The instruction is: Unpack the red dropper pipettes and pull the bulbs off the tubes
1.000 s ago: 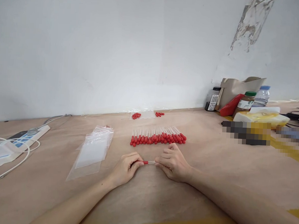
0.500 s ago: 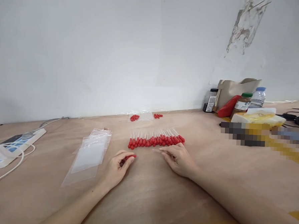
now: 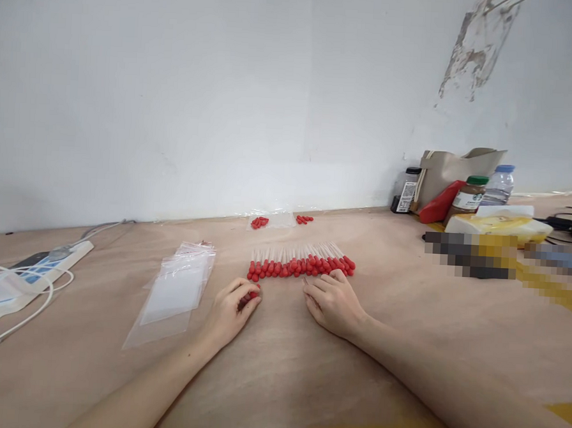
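A row of glass droppers with red rubber bulbs [image 3: 295, 267] lies on the brown table covering, thin clear tubes pointing away from me. My left hand [image 3: 233, 308] is just left of and nearer than the row, its fingers closed around red rubber bulbs [image 3: 255, 295]; how many is hidden. At the near right side of the row is my right hand [image 3: 334, 304], fingers pinched together. Only a faint end of a clear glass tube shows at its fingertips; the rest is covered by the fingers.
Clear plastic bags [image 3: 176, 291] lie left of my left hand. By the wall are loose red bulbs [image 3: 305, 220] and a bag holding more bulbs [image 3: 259, 222]. A power strip [image 3: 67, 273] with cables is far left. A jar [image 3: 469, 197], bottles and a tissue pack [image 3: 503, 228] stand right.
My right hand has shifted slightly left and turned, so the clear tube that stuck out is now mostly hidden. In my left hand, less red shows between the fingers. The view has moved slightly.
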Demonstrator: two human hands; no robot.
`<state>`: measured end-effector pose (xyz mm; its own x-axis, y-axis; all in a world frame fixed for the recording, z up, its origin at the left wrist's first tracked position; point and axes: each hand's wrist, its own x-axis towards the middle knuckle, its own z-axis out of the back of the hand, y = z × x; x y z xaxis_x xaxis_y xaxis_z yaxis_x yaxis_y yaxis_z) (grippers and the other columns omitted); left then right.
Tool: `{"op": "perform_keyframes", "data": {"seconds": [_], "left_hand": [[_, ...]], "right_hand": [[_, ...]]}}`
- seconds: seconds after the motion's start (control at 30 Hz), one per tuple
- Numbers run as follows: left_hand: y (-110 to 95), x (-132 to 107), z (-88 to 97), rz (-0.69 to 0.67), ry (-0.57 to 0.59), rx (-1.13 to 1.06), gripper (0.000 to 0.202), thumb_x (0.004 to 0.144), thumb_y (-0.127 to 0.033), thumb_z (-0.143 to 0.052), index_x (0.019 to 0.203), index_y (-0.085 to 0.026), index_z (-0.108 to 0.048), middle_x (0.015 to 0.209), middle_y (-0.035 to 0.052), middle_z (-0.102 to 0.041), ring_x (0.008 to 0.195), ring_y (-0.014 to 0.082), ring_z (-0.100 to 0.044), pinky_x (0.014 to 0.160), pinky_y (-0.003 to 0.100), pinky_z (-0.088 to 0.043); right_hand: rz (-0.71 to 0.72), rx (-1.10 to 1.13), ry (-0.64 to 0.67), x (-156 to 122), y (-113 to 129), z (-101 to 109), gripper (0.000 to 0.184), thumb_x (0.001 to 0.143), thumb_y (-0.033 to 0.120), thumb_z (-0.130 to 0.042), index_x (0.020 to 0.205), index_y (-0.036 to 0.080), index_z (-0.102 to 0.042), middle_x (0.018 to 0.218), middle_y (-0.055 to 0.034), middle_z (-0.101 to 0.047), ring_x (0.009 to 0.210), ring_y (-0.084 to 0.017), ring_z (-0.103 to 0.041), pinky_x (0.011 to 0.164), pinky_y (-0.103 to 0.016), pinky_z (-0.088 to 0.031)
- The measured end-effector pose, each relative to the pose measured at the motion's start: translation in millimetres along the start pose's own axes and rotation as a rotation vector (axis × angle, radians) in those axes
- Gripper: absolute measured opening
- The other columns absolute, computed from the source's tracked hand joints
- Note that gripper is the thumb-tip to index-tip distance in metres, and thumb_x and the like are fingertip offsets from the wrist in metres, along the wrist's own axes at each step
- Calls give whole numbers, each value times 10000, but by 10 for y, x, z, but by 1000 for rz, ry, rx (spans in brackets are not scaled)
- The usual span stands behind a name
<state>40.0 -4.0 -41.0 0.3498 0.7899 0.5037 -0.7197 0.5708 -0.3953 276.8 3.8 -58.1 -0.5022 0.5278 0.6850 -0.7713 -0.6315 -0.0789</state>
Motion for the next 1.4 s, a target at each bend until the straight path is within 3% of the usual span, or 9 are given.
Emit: {"op": "perform_keyframes", "data": {"seconds": [0.27,0.47,0.57,0.67,0.83,1.07,1.23,1.3,1.4], "left_hand": [[14,-27,-15,-22,50,-37,162,815,-261,-493,926,-227,-606,933,23,-584,693,114,-566,636,227,-469],[-92,-32,57,42,-12,0,191,819,-313,-476,948,-237,-595,943,27,-561,736,132,-559,525,204,-446],[-160,55,95,63,-33,28,187,812,-330,-474,910,-231,-598,924,26,-555,691,126,-544,450,193,-404],[-225,264,83,18,-28,95,159,793,-330,-496,820,-208,-594,863,20,-560,704,136,-531,542,225,-423],[-268,717,-127,-40,7,224,227,723,-416,-574,706,-190,-569,776,20,-553,824,192,-505,743,310,-397],[-190,980,-461,76,56,186,293,734,-442,-543,589,-189,-573,701,30,-551,785,210,-513,716,325,-382],[-188,859,-397,133,-68,169,271,795,-384,-478,649,-176,-573,767,48,-568,835,207,-510,738,319,-385],[-196,692,-291,108,-108,146,237,809,-365,-469,702,-175,-561,795,42,-568,835,191,-507,742,307,-385],[-203,364,-118,-37,-98,95,166,826,-325,-463,776,-181,-528,790,22,-566,788,171,-509,721,303,-385]], "right_hand": [[-87,146,134,1,9,70,278,742,426,-553,865,186,-616,745,-38,-606,732,-167,-461,689,-326,-239],[-106,177,198,9,14,85,369,717,494,-553,921,192,-614,820,-41,-600,772,-174,-459,727,-331,-251],[-116,184,208,11,15,92,390,714,507,-552,938,193,-610,828,-40,-601,780,-175,-464,734,-329,-257],[-120,200,185,0,8,105,418,718,524,-544,962,191,-602,855,-47,-610,797,-182,-472,738,-330,-259],[-168,202,124,-40,-57,159,324,786,466,-496,910,194,-620,820,-43,-623,783,-170,-484,736,-321,-260],[-301,216,71,-59,-197,162,246,837,327,-461,719,202,-636,674,-16,-633,698,-140,-507,711,-301,-274],[-319,245,-22,-55,-224,109,221,830,301,-462,730,198,-629,695,-23,-628,711,-149,-532,742,-317,-324],[-326,252,-114,-61,-228,96,194,824,304,-464,881,197,-616,831,-50,-620,802,-168,-541,773,-326,-356],[-294,235,-248,-71,-220,101,419,783,370,-510,1147,164,-492,1066,-114,-530,991,-213,-490,840,-352,-381]]}}
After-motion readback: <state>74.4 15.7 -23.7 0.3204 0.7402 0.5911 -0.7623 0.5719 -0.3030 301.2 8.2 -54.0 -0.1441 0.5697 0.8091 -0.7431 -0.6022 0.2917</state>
